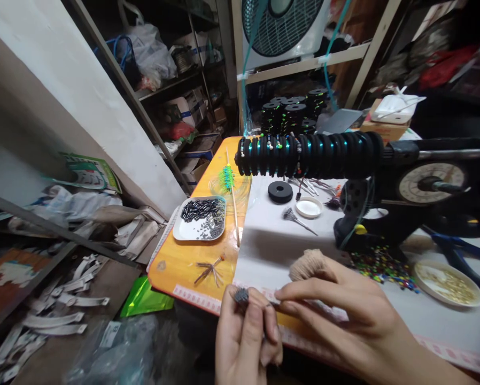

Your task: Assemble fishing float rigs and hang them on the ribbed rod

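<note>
My left hand (248, 334) is closed, with a small dark grey bristly bundle (240, 295) gripped between thumb and fingers. To its right, my right hand (344, 305) pinches thumb and finger together close to the bundle; what lies between those fingertips is too small to make out. A tan fabric-like cover (310, 264) sits at the end of one right finger. Beyond the hands, a similar grey-headed bundle with a thin stem (290, 215) lies on white paper (260, 256). A loose bunch of thin brownish strands (210, 270) rests on the yellow tabletop (168, 272).
A white tray (177, 233) holds black and grey small pieces. Black ringed spools fill a horizontal shaft (312, 155) of a machine with a dial (430, 182). Coloured beads (384, 267) lie beside a dish (428, 286) of gold-coloured bits. A fan (282, 27) stands behind.
</note>
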Tool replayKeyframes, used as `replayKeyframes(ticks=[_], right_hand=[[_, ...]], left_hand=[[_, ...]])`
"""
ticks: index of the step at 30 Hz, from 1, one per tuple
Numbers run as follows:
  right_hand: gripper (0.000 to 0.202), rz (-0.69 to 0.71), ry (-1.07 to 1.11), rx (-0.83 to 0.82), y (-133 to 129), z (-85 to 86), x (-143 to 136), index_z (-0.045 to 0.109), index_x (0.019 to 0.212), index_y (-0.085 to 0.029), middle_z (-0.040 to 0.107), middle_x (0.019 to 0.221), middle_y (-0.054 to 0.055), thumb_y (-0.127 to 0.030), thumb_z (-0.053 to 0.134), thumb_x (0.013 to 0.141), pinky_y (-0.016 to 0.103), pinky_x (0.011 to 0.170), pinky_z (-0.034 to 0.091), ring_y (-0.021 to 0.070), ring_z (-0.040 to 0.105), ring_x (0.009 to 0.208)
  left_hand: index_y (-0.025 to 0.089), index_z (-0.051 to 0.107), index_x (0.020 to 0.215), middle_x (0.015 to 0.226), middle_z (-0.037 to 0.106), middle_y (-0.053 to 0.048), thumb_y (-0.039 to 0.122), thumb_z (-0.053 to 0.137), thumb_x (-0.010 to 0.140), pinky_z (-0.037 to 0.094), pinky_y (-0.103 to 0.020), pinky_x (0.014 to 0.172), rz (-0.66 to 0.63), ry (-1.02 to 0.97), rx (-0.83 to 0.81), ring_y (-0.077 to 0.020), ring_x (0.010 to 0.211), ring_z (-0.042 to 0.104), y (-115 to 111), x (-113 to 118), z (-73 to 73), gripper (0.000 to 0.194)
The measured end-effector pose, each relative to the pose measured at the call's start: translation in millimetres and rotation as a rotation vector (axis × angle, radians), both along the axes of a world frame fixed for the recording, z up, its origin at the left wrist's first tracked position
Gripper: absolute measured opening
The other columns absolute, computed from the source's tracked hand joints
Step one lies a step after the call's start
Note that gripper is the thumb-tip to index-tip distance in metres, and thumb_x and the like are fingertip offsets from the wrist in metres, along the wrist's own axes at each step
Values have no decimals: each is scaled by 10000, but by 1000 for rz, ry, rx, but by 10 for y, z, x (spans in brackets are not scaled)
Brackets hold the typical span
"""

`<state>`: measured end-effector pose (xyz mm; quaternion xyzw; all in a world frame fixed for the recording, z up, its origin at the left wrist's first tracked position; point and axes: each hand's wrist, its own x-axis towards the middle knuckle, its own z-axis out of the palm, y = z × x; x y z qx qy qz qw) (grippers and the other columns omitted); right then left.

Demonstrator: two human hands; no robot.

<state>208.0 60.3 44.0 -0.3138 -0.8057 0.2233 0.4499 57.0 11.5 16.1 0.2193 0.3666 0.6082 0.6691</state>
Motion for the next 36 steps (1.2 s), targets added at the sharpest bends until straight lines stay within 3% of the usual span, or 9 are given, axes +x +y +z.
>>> replayKeyframes(ticks=[7, 15, 20, 23, 27, 30, 34, 36], right_hand=[[151, 15, -67, 68, 12, -15, -2, 715, 902, -159, 567, 758, 45, -77, 588, 901, 180, 559, 497, 110, 584, 668], [132, 35, -46, 12, 2, -11, 11, 728, 902, -161, 570, 762, 45, -92, 615, 897, 185, 567, 506, 112, 596, 678], [185, 87, 42, -80, 3, -58, 30, 736, 1030, -194, 634, 782, 27, -99, 678, 882, 165, 594, 522, 100, 635, 692], [226, 86, 60, -78, -5, -59, 33, 724, 1063, -200, 654, 814, 27, -75, 662, 885, 154, 626, 536, 96, 650, 723], [166, 45, -7, -24, -50, -57, -17, 674, 969, -178, 635, 805, 32, -53, 585, 903, 165, 618, 524, 104, 624, 723], [166, 31, -80, 71, -80, -80, -58, 601, 965, -165, 635, 818, 48, -41, 502, 915, 186, 641, 526, 127, 610, 756], [169, -56, -164, 177, -79, -106, -24, 559, 987, -171, 626, 888, 62, -44, 464, 929, 205, 696, 518, 129, 594, 785], [167, -72, -164, 175, -72, -95, 15, 541, 986, -182, 613, 902, 54, -43, 460, 940, 191, 703, 505, 115, 593, 790]], left_hand=[[165, 511, 735, 627, 522, 70, 443, 727, 856, 263, -119, 423, -40, -57, 22, 18, 420, 253, -19, -107, 8, 373], [161, 505, 727, 612, 525, 69, 472, 766, 811, 240, -125, 425, -71, -51, -10, 20, 414, 282, -4, -78, -31, 415], [160, 567, 762, 585, 493, 66, 478, 785, 789, 278, -106, 458, 14, 48, -54, 0, 467, 339, -16, 30, -75, 387], [178, 628, 810, 681, 554, 43, 443, 822, 754, 335, -94, 489, 109, 39, -76, -13, 530, 426, -15, 123, -73, 333], [209, 649, 775, 902, 631, 19, 357, 819, 777, 433, -107, 554, 270, -54, 42, -26, 603, 502, 4, 232, -59, 226], [239, 667, 790, 772, 604, 29, 363, 769, 830, 481, -124, 615, 384, -71, 204, -57, 646, 538, 14, 235, -100, 166], [240, 660, 783, 600, 495, 45, 334, 704, 891, 511, -124, 627, 389, 18, 466, -78, 649, 543, 61, -47, -126, 150], [221, 633, 776, 603, 485, 45, 308, 713, 886, 534, -134, 712, 505, 136, 502, -95, 752, 597, 125, -303, -70, 161]])
